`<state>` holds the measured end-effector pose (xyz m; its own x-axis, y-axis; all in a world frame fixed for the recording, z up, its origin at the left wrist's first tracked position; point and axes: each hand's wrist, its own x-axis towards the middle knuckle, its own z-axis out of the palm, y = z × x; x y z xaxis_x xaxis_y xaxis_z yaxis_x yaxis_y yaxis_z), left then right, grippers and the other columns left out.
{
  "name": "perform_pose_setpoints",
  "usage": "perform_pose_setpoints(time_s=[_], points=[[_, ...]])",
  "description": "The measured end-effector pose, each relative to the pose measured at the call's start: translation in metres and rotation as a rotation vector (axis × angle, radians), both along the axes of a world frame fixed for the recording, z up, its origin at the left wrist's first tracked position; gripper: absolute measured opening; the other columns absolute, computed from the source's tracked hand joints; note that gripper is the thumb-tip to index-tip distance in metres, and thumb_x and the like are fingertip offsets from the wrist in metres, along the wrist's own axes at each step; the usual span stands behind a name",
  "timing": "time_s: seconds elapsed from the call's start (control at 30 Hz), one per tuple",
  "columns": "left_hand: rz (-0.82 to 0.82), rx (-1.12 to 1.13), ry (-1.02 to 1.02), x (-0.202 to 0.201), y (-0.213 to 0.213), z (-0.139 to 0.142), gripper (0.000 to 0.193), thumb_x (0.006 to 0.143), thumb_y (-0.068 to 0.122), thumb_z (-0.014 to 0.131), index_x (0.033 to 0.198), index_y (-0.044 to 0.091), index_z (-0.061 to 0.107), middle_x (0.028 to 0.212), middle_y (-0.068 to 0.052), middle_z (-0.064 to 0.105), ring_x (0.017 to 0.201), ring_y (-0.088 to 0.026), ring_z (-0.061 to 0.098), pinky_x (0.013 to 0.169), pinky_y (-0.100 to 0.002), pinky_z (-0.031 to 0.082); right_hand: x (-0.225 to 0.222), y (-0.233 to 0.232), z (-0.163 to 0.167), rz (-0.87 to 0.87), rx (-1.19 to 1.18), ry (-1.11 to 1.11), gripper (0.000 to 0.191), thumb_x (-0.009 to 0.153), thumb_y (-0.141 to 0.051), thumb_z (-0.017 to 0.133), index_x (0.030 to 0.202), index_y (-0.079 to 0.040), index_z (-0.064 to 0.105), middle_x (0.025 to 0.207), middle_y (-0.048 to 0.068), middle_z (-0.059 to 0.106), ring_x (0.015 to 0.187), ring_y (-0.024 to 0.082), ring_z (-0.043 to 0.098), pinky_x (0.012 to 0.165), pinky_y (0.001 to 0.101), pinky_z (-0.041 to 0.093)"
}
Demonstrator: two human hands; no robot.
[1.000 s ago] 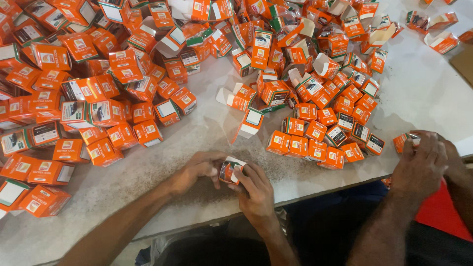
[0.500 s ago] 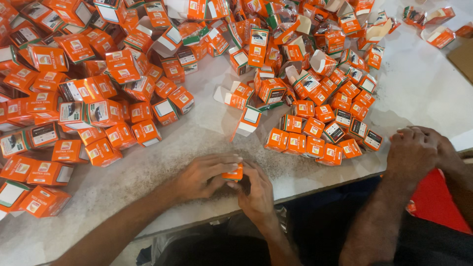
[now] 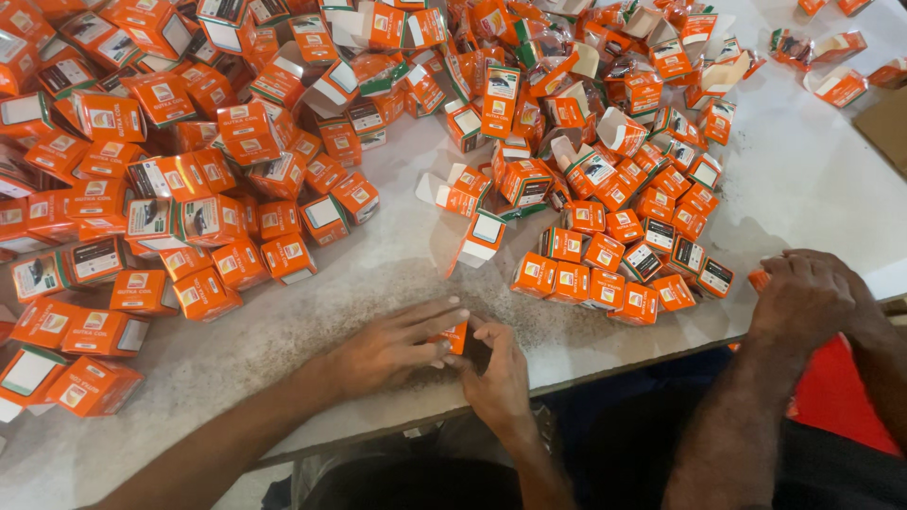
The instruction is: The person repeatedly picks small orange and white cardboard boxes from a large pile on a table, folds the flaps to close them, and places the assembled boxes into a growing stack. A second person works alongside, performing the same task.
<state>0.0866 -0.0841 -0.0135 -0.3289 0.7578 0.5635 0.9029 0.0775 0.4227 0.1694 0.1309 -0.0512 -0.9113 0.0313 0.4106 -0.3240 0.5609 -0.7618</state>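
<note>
Orange, one small carton sits pinched between my two hands at the near edge of the bench: my left grip lies flat over it, fingers now stretched out, my right grip clasps its side. It has sunk lower, mostly hidden. Dozens of like cartons crowd beyond; another person's hands work at right.

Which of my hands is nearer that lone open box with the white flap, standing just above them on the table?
Your right hand: the open box stands almost straight above it. Your left hand lies further to the left. Both close on a small orange box.
</note>
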Motion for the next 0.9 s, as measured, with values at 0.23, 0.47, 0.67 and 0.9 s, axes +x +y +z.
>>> perform_pose_setpoints(time_s=[0.23, 0.47, 0.67, 0.9], points=[[0.095, -0.106, -0.136, 0.012, -0.001, 0.019, 0.025, 0.093, 0.012, 0.074, 0.113, 0.003, 0.062, 0.147, -0.017, 0.055, 0.137, -0.038, 0.053, 0.110, -0.047, 0.049, -0.001, -0.008, 0.005, -0.014, 0.038, -0.031, 0.072, 0.078, -0.015, 0.087, 0.133, -0.002, 0.043, 0.125, 0.020, 0.068, 0.116, 0.037, 0.069, 0.098, 0.0452, 0.053], [1.053, -0.013, 0.539, -0.023, -0.072, 0.085, 0.036, 0.086, -0.001, 0.074, 0.120, 0.008, 0.064, 0.150, -0.018, 0.051, 0.138, -0.042, 0.047, 0.113, -0.056, 0.044, 0.000, -0.014, 0.023, 0.017, 0.161, 0.082, 0.087, 0.080, -0.025, 0.085, 0.145, 0.002, 0.035, 0.130, 0.016, 0.068, 0.125, 0.039, 0.061, 0.107, 0.0474, 0.045], [0.642, 0.017, 0.116, -0.039, 0.015, 0.051, 0.043, 0.080, 0.011, 0.077, 0.118, 0.004, 0.059, 0.123, -0.016, 0.060, 0.113, -0.037, 0.060, 0.094, -0.048, 0.051, 0.000, -0.016, 0.021, -0.051, 0.079, 0.075, 0.079, 0.088, -0.017, 0.079, 0.149, 0.004, 0.033, 0.138, 0.021, 0.064, 0.128, 0.037, 0.061, 0.111, 0.0457, 0.047], [0.383, -0.205, 0.178, -0.067, 0.071, 0.025, 0.050, 0.071, 0.024, 0.080, 0.114, 0.007, 0.059, 0.105, -0.014, 0.064, 0.098, -0.035, 0.065, 0.082, -0.049, 0.053, 0.001, -0.009, 0.027, -0.216, 0.126, 0.328, 0.082, 0.088, -0.011, 0.078, 0.151, 0.007, 0.029, 0.152, 0.033, 0.041, 0.140, 0.048, 0.044, 0.115, 0.0502, 0.042]])
